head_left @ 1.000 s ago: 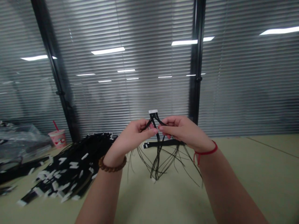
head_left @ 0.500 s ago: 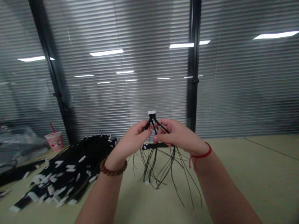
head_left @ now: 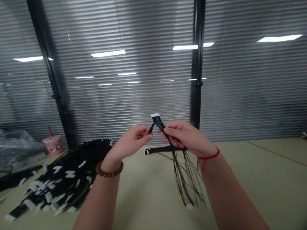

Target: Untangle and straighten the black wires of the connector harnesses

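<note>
1. One wire harness (head_left: 177,169) is held in the air above the table (head_left: 146,204), between the left grip (head_left: 131,140) and the right grip (head_left: 188,135). Its white connector (head_left: 155,115) stands out above both grips, tilted and touching neither.
2. The left grip is nearly closed, with a thin black wire branch near the connector pinched between thumb and forefinger. It is the smaller of the two holds.
3. The right grip is closed around the thicker part of the harness, just below the connector. The thumb lies over the black wires, and the fingers are curled beneath them.
4. The long loose wires are hung below the right grip, and one small white end (head_left: 190,206) is seen at or just above the table.
5. One flat black bundle (head_left: 163,149) with a white end is seen just behind the hands, across the table.
6. Two bracelets are worn, one per wrist: wooden beads (head_left: 109,169) on the left and a red cord (head_left: 207,158) on the right.
7. One large pile of black harnesses (head_left: 63,177) with white ends is heaped on the table to the left of the hands; the harnesses are too tangled to be counted.
8. One pink cup (head_left: 52,145) with one red straw is stood beyond the pile, beside one clear plastic bag (head_left: 16,150).
</note>
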`<state>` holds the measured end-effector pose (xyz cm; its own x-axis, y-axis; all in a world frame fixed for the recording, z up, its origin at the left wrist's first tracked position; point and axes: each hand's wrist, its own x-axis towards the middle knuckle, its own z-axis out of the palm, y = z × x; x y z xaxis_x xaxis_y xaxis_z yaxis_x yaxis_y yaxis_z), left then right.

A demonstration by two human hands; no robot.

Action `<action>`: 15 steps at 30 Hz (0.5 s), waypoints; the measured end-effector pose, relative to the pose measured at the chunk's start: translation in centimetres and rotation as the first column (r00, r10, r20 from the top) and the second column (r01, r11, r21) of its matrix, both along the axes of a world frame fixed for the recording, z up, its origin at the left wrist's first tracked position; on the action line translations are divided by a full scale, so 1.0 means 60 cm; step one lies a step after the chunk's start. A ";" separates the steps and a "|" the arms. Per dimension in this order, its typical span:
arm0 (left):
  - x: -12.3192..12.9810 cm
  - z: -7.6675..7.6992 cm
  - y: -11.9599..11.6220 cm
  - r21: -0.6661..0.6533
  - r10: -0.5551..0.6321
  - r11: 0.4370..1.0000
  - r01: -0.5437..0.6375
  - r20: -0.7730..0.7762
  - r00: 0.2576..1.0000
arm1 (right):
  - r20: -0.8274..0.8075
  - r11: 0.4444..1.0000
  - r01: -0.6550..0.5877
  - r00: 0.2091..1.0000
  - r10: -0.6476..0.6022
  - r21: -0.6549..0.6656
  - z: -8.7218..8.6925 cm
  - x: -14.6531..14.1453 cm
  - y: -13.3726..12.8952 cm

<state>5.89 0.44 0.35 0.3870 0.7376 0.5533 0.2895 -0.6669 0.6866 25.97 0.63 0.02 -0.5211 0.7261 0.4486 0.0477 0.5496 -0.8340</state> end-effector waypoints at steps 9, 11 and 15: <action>0.017 -0.011 0.021 0.082 0.054 0.995 -0.063 0.103 0.993 | 0.080 0.999 0.042 0.996 -0.044 0.023 -0.012 -0.029 0.007; 0.019 -0.012 0.024 0.068 0.059 0.995 -0.069 0.141 0.988 | 0.094 0.998 0.056 0.994 -0.056 0.010 -0.015 -0.033 0.009; 0.027 -0.015 0.024 -0.004 0.021 1.000 -0.020 0.219 0.975 | 0.101 0.999 0.043 0.994 -0.042 -0.011 -0.019 -0.040 0.014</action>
<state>7.48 1.87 -0.54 0.2410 0.7453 0.6217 0.1455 -0.6611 0.7361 23.54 1.48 -1.09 -0.5318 0.7537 0.3861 0.1548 0.5348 -0.8307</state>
